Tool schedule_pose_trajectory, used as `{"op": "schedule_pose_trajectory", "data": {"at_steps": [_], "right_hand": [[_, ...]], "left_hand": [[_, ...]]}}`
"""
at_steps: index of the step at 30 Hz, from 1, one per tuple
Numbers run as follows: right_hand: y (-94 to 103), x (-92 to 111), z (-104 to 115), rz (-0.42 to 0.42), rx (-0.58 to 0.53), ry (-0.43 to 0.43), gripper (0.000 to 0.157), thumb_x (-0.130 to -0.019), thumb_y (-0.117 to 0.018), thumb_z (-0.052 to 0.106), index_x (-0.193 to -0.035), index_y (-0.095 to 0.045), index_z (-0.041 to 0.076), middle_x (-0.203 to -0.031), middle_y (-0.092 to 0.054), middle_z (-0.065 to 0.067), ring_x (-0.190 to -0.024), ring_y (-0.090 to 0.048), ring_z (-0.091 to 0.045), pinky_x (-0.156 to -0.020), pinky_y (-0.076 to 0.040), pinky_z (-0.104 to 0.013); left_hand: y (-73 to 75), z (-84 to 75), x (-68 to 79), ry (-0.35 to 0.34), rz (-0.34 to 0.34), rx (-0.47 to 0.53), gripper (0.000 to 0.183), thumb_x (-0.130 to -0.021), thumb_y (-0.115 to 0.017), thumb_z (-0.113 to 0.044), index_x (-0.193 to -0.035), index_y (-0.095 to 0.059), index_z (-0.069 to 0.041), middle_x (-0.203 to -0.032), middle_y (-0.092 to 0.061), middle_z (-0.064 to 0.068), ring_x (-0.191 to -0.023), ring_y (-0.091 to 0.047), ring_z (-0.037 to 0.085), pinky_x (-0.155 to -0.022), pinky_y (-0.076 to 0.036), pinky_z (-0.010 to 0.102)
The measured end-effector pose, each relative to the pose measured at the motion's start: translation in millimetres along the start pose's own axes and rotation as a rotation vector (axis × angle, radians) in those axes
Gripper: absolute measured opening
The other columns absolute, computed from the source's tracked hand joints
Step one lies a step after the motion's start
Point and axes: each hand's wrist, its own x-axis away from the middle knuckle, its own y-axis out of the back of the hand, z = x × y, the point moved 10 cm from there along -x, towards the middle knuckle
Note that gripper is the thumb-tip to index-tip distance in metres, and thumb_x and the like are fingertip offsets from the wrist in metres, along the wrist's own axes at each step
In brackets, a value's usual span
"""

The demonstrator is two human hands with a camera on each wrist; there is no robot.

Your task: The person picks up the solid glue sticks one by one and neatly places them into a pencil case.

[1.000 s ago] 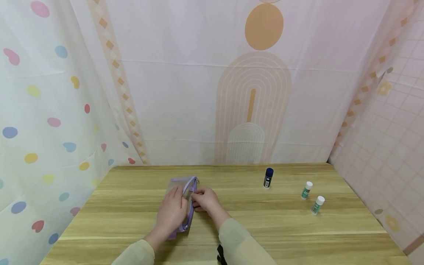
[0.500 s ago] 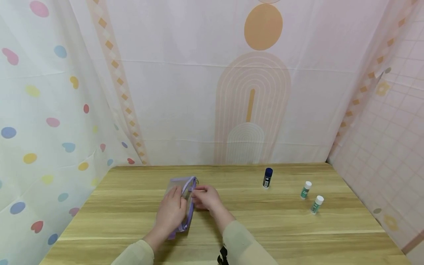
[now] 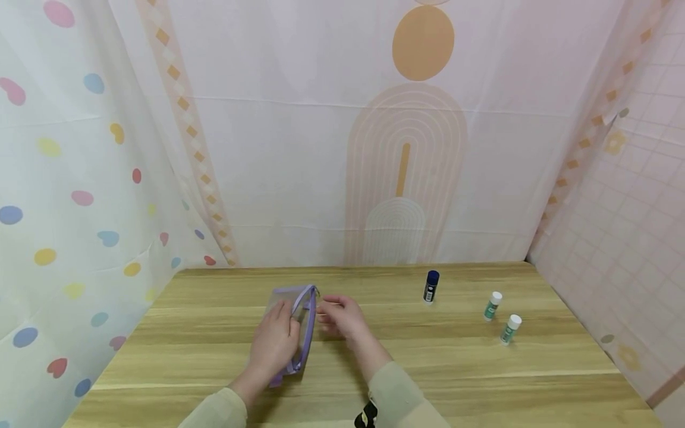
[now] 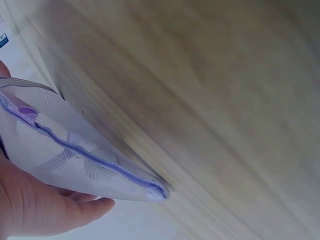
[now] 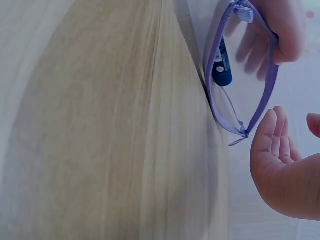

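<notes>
A translucent mesh zip pouch with lilac trim lies on the wooden table, its unzipped mouth facing right. My left hand grips its upper side near the mouth, thumb at the zip edge, fingers spread over the mesh. In the right wrist view, a dark blue glue stick shows inside the pouch. Just right of the mouth is my right hand, fingers loosely bent with nothing between them. The zip's far corner is close to those fingertips in that view.
On the right half of the table stand a glue stick with a dark blue cap and two green-labelled ones with white caps, one farther back and one nearer. Patterned curtains hang behind the table and along both sides.
My right hand has drawn back from the pouch's mouth, a little to the right, and its fingers have loosened. My left hand keeps its grip on the pouch.
</notes>
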Motion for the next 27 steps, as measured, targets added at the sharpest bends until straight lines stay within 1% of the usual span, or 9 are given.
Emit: {"op": "schedule_pose_trajectory", "data": {"at_steps": [3, 6, 9, 14, 21, 27], "right_hand": [[6.2, 3.8, 4.0, -0.001, -0.028, 0.008, 0.046, -0.094, -0.061, 0.009, -0.132, -0.048, -0.013, -0.104, -0.069, -0.023, -0.074, -0.066, -0.013, -0.07, -0.06, -0.031], [13.3, 6.4, 8.8, -0.004, -0.054, 0.019, 0.048, -0.093, -0.063, 0.011, -0.132, -0.048, -0.012, -0.101, -0.07, -0.017, -0.075, -0.066, -0.012, -0.068, -0.059, -0.028], [20.1, 7.9, 13.3, -0.013, -0.059, 0.035, 0.047, -0.093, -0.063, 0.011, -0.131, -0.049, -0.012, -0.094, -0.071, -0.01, -0.074, -0.065, -0.011, -0.068, -0.058, -0.027], [30.9, 11.0, 17.1, -0.038, -0.05, 0.048, 0.047, -0.091, -0.065, 0.011, -0.131, -0.05, -0.01, -0.09, -0.069, -0.004, -0.075, -0.066, -0.01, -0.07, -0.059, -0.029], [48.3, 16.3, 25.0, -0.044, -0.025, 0.079, 0.043, -0.093, -0.063, 0.01, -0.13, -0.051, -0.01, -0.092, -0.069, -0.004, -0.077, -0.066, -0.011, -0.074, -0.059, -0.031], [67.2, 20.4, 32.6, -0.073, -0.005, 0.094, 0.041, -0.095, -0.061, 0.008, -0.13, -0.049, -0.01, -0.094, -0.069, -0.005, -0.078, -0.066, -0.011, -0.075, -0.059, -0.032]], "left_hand": [[-0.7, -0.4, 0.0, 0.007, 0.012, -0.001, 0.046, -0.096, -0.044, -0.011, -0.135, -0.05, 0.012, -0.137, -0.049, 0.035, -0.125, -0.049, 0.05, -0.105, -0.039, 0.059], [-1.6, 0.0, 0.0, 0.012, 0.025, 0.001, 0.047, -0.096, -0.042, -0.012, -0.135, -0.049, 0.013, -0.137, -0.048, 0.035, -0.126, -0.047, 0.051, -0.106, -0.038, 0.059], [-2.1, 0.2, 0.4, 0.013, 0.031, 0.002, 0.047, -0.097, -0.041, -0.011, -0.135, -0.049, 0.014, -0.137, -0.048, 0.036, -0.127, -0.046, 0.051, -0.107, -0.037, 0.059], [-2.2, 0.6, 1.3, 0.013, 0.029, 0.004, 0.046, -0.097, -0.042, -0.01, -0.136, -0.049, 0.013, -0.138, -0.048, 0.035, -0.127, -0.046, 0.051, -0.108, -0.036, 0.059], [-0.2, 0.1, 1.9, 0.007, 0.014, 0.006, 0.046, -0.096, -0.043, -0.011, -0.135, -0.05, 0.014, -0.136, -0.049, 0.036, -0.126, -0.047, 0.051, -0.106, -0.037, 0.059], [0.6, -0.2, 1.5, 0.004, 0.007, 0.006, 0.046, -0.096, -0.042, -0.012, -0.134, -0.051, 0.013, -0.136, -0.049, 0.036, -0.126, -0.047, 0.051, -0.105, -0.038, 0.06]]}}
